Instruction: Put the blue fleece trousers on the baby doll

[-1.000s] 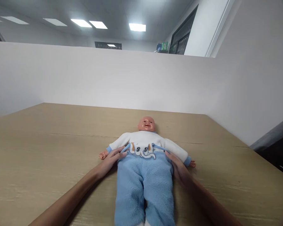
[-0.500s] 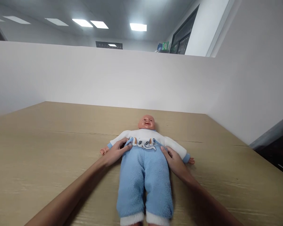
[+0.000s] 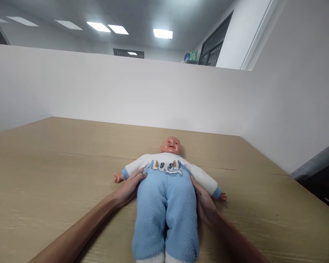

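A baby doll [image 3: 170, 145] lies on its back on a light wooden table [image 3: 57, 171], head pointing away from me. It wears a white fleece top with an elephant picture [image 3: 167, 166] and fluffy blue trousers [image 3: 166, 212] with white cuffs. My left hand [image 3: 128, 188] lies against the doll's left side at the waist, fingers together and pressed on the trousers' edge. My right hand [image 3: 204, 204] is pressed along the other side of the trousers, below the doll's sleeve. Both hands clasp the doll's waist between them.
White partition walls [image 3: 142, 95] close the table at the back and right. A dark gap [image 3: 320, 175] shows past the table's right edge. Ceiling lights and a dark window frame are visible above the partition.
The doll has slid back toward me a little. My hands have dropped from the trousers' waistband to the sides of the waist.
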Demonstrator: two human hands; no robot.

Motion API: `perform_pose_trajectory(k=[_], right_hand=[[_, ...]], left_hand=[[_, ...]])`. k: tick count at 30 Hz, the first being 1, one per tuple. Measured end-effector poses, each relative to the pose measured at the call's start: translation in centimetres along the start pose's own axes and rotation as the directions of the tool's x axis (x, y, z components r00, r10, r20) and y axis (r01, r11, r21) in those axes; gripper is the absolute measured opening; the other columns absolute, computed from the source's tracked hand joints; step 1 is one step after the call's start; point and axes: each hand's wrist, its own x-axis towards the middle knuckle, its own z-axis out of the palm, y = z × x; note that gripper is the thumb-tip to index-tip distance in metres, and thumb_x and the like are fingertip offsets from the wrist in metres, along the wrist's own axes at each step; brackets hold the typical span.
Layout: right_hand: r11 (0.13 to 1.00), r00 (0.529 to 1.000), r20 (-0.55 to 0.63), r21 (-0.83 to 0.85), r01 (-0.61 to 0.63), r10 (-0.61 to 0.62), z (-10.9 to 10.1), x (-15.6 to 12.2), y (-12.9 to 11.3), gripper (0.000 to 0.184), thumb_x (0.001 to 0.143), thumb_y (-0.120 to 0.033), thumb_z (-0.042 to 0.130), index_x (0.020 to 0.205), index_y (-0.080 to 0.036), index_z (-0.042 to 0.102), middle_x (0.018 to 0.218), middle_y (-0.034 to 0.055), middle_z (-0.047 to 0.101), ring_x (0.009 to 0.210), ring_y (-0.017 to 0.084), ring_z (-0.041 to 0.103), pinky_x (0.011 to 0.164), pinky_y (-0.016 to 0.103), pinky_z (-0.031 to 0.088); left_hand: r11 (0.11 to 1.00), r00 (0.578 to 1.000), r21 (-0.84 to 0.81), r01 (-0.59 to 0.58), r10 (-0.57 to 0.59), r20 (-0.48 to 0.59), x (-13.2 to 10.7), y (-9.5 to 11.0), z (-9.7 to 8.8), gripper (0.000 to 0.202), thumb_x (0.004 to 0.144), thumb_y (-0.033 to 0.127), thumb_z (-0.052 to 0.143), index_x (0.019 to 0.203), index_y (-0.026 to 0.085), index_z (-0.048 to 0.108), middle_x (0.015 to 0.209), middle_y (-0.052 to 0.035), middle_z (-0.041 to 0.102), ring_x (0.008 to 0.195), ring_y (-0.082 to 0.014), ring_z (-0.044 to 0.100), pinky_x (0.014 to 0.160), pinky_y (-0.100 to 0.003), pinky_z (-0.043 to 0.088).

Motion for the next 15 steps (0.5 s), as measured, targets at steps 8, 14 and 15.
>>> perform_pose_trajectory(k=[8,14,15], right_hand=[[0.996,0.993,0.074,-0.027,-0.086,0.088,-0.5,-0.2,-0.8,0.049,0.093,-0.058,0.073,0.131,-0.026,0.076,0.124,0.0057,0.082,0.126,0.029,0.073,0.112,0.047,0.060],[0.998,0.986,0.162,-0.052,0.045,-0.036,-0.1,0.1,-1.2,0.042,0.089,-0.051,0.075,0.122,-0.025,0.079,0.123,0.0057,0.082,0.136,0.031,0.066,0.121,0.047,0.050],[0.994,0.978,0.196,-0.072,0.080,-0.065,-0.3,0.2,-1.4,0.041,0.087,-0.048,0.075,0.121,-0.025,0.079,0.124,0.0053,0.082,0.138,0.031,0.063,0.123,0.048,0.048]], left_hand=[[0.983,0.995,-0.181,0.030,-0.013,0.097,-0.5,0.1,1.5,0.048,0.093,0.043,0.077,0.134,0.019,0.068,0.139,-0.0111,0.071,0.127,-0.0299,0.064,0.107,-0.038,0.047],[1.000,0.998,0.013,-0.012,0.011,0.067,-0.2,-0.2,0.1,0.051,0.093,0.043,0.073,0.140,0.022,0.068,0.144,-0.0094,0.069,0.133,-0.0321,0.061,0.115,-0.040,0.044],[0.998,0.997,0.060,-0.025,0.021,0.069,-0.2,0.0,0.0,0.052,0.094,0.043,0.073,0.141,0.023,0.068,0.147,-0.0085,0.068,0.137,-0.0321,0.059,0.118,-0.040,0.041]])
